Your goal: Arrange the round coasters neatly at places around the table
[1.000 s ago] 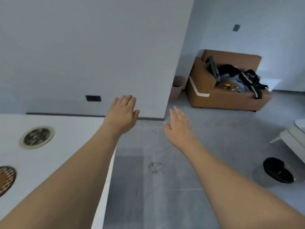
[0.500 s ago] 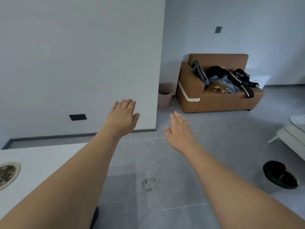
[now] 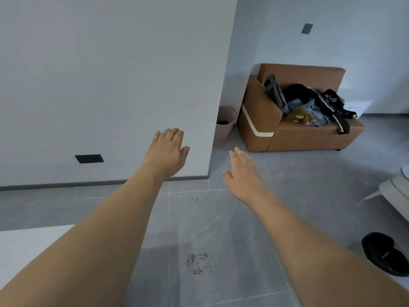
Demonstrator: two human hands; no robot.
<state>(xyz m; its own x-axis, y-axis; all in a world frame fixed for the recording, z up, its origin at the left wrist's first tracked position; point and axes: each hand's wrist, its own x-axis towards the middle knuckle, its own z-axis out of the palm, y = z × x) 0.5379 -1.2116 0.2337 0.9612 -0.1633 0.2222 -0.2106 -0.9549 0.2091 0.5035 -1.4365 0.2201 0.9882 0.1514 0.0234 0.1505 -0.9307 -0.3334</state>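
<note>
Head view: both arms reach out over the floor (image 3: 221,218).
Left hand (image 3: 166,151): flat, fingers spread, holding nothing.
Right hand (image 3: 244,176): flat, holding nothing.
Desk (image 3: 20,247): white corner, below the left arm.
Coasters: not in sight.

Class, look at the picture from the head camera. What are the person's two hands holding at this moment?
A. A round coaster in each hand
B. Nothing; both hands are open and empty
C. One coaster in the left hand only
B: the left hand and right hand both reach out flat over the floor, fingers extended, nothing in either grip.
</note>
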